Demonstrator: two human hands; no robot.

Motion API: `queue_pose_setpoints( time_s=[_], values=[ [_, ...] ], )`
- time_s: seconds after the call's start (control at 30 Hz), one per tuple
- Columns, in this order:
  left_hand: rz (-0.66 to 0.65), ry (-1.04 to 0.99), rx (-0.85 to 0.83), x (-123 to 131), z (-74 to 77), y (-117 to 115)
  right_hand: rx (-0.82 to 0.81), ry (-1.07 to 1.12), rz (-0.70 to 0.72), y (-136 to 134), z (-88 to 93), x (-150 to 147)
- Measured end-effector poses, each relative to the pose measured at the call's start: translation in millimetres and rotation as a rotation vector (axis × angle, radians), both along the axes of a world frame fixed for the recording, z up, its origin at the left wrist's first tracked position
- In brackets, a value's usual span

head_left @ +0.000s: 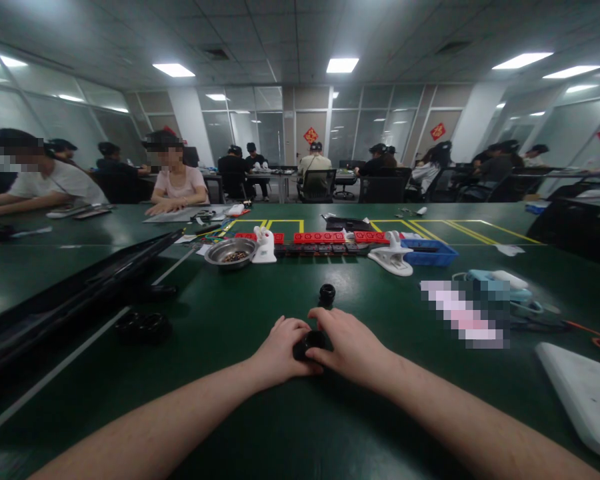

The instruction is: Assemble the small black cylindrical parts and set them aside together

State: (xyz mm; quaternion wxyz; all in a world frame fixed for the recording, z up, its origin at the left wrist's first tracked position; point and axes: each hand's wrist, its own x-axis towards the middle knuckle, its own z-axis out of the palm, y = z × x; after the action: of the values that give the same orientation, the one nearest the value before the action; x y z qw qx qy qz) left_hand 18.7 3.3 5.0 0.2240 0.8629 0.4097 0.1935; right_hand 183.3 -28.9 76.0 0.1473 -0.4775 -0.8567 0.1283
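Note:
Both of my hands meet around a short black cylindrical part (312,344) with a hollow top, just above the green table (220,413). My left hand (284,348) wraps its left side, and my right hand (351,341) grips it from the right with thumb and fingers. Its lower part is hidden by my fingers. Just beyond my fingertips, a similar black ring-topped part (327,293) stands upright on the table. Further left lies a pair of black round parts (143,327), side by side.
A long black panel (80,287) lies at the left. Ahead are a metal bowl (231,253) of small pieces, red blocks (319,238), white clamps (264,245) and a blue tray (430,252). To the right sit a teal item (487,283) and a white slab (583,393). Other people sit beyond.

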Motion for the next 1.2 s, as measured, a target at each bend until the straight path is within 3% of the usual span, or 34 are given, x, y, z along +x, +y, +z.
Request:
queue_pose_setpoints(
  time_s=[0.17, 0.47, 0.7, 0.9, 1.1, 1.2],
  values=[
    [-0.003, -0.009, -0.025, 0, -0.1, 0, -0.043, 0.075, 0.171, -3, 8.9, 4],
    [0.01, -0.01, 0.009, 0, -3.6, 1, 0.089, 0.009, -0.051, 2, -9.1, -2],
    [-0.01, -0.007, -0.033, -1, -0.3, 0, -0.026, 0.068, 0.142, -3, 3.3, 2],
    [0.0, -0.011, -0.001, 0, -0.1, 0, 0.069, 0.012, -0.041, 0, -3.4, -1],
    [-0.001, -0.011, -0.014, 0, -1.1, 1, -0.044, 0.053, 0.138, -3, 6.1, 2],
    [0.008, -0.017, -0.003, -1, -3.1, 1, -0.021, 0.078, 0.095, -3, 7.4, 2]
  ],
)
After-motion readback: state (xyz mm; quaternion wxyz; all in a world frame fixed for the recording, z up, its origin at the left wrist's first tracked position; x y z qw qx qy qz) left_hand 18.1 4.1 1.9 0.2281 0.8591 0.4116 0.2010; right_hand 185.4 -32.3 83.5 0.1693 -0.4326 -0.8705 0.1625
